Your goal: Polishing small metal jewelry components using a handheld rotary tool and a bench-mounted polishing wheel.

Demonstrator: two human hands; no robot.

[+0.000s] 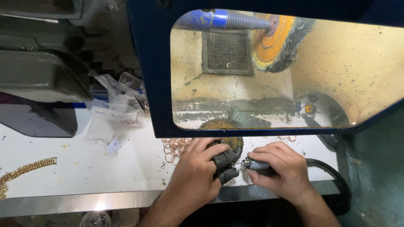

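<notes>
While the right hand grips a rotary tool, the left hand pinches a small workpiece at its tip, just below the polishing hood.

Clear plastic bags piled at bench back left, crumpled; one small clear bag with white label lies flat in front.

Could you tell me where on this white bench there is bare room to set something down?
Bare white bench lies between the gold chain and the copper rings, below the plastic bags. It is crowded around the left hand and right hand under the blue hood.
</notes>
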